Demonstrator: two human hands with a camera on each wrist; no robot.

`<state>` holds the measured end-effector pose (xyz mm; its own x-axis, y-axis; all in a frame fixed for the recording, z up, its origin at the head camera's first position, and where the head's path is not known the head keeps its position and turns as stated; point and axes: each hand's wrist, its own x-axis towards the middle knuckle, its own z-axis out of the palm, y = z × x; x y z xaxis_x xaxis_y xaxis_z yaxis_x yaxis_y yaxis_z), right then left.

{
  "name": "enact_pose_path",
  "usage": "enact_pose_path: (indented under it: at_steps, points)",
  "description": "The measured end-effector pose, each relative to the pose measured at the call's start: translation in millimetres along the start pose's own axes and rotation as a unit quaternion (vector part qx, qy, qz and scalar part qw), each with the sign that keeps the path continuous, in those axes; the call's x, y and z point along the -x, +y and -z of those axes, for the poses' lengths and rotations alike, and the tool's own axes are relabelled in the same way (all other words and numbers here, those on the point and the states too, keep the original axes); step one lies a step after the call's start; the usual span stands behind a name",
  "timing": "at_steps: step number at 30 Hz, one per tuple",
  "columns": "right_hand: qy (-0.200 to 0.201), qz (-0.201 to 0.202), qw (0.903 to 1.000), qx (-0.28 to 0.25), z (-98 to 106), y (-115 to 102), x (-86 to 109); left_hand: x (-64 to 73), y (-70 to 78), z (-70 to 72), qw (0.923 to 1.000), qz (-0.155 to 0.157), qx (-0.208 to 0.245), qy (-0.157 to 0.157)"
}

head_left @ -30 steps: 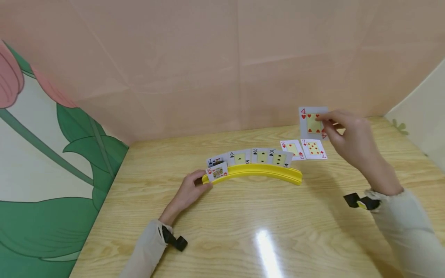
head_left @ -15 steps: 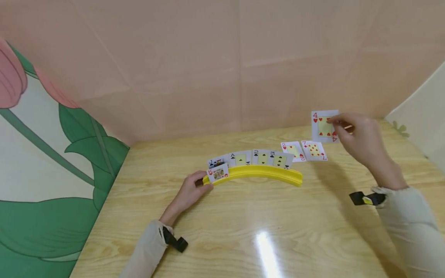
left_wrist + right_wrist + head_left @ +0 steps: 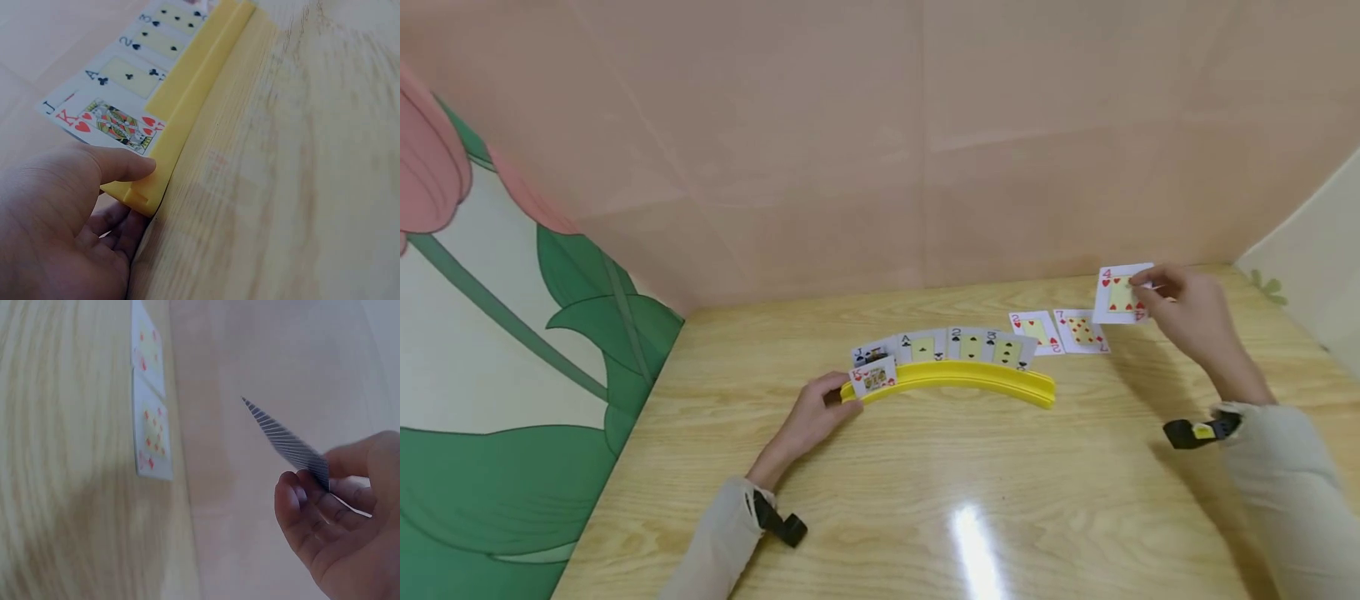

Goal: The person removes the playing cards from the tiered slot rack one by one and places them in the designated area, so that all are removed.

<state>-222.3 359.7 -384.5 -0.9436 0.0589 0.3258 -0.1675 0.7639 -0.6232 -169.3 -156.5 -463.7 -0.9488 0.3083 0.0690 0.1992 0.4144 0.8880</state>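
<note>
My right hand (image 3: pixel 1187 312) pinches the four of hearts card (image 3: pixel 1122 294) by its right edge, above the table; its striped back (image 3: pixel 290 444) faces the right wrist view. At the left end of a curved yellow card holder (image 3: pixel 962 375), my left hand (image 3: pixel 808 417) grips the holder, thumb on its front face in the left wrist view. The king of hearts (image 3: pixel 874 377) stands in the front slot at that end. Behind it stand the jack of spades (image 3: pixel 863 354), the ace of clubs (image 3: pixel 922 346), the two of spades (image 3: pixel 972 344) and the three of spades (image 3: pixel 1011 350).
Flat on the wooden table (image 3: pixel 880 483), behind the holder's right end, lie the two of hearts (image 3: pixel 1036 332) and seven of diamonds (image 3: pixel 1081 332) side by side. A pinkish wall covering (image 3: pixel 850 150) rises at the back edge. A flower-patterned panel (image 3: pixel 580 333) borders the left.
The right hand has moved rightward and down with the four of hearts, to the right of the seven of diamonds. My left hand keeps its grip on the holder.
</note>
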Motion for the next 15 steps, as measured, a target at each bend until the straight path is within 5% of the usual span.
enact_pose_path:
  at_steps: [4, 15]
  points:
    - [-0.022, -0.024, 0.9994, 0.008, -1, 12, -2.3, -0.5, 0.2, -0.4, 1.0000, 0.001, 0.000, 0.002]
    - [-0.076, -0.005, 0.9961, 0.044, -5, 42, -2.7, 0.7, 2.5, 1.1, 1.0000, -0.001, -0.001, 0.002]
